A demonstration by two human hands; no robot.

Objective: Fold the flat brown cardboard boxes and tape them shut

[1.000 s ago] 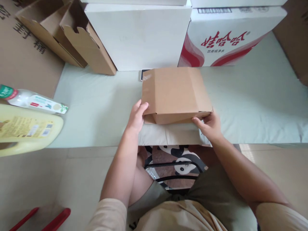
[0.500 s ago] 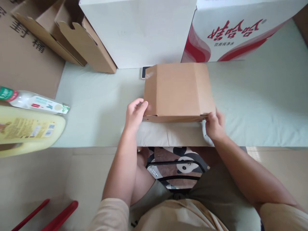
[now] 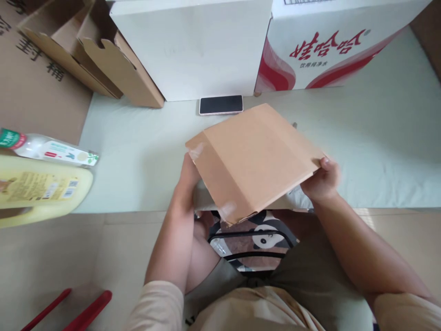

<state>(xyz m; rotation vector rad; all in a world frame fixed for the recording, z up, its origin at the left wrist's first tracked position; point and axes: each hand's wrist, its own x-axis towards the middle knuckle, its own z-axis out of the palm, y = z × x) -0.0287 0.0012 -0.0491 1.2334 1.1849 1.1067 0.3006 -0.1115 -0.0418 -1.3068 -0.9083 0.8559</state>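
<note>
A flat brown cardboard box [image 3: 258, 156] is tilted and turned at an angle above the front edge of the table, with bits of clear tape at its left corners. My right hand [image 3: 322, 179] grips its right corner, thumb on top. At the left corner, my left hand [image 3: 189, 177] holds the box from beneath, its fingers mostly hidden behind the cardboard. A grey-white cloth [image 3: 205, 195] lies partly under the box at the table edge. Behind the box rests a phone [image 3: 221, 105] with a dark screen.
A white carton [image 3: 193, 50] and a red-and-white carton [image 3: 317, 59] stand at the back. Open brown cartons [image 3: 127, 69] are at the back left. A clear bottle [image 3: 51, 148] and a yellow jug [image 3: 44, 188] lie left on the green-covered table [image 3: 379, 151].
The box has turned so its left side dips toward me, and it has uncovered the phone. My left hand has slid under its left corner; my right hand has moved slightly right.
</note>
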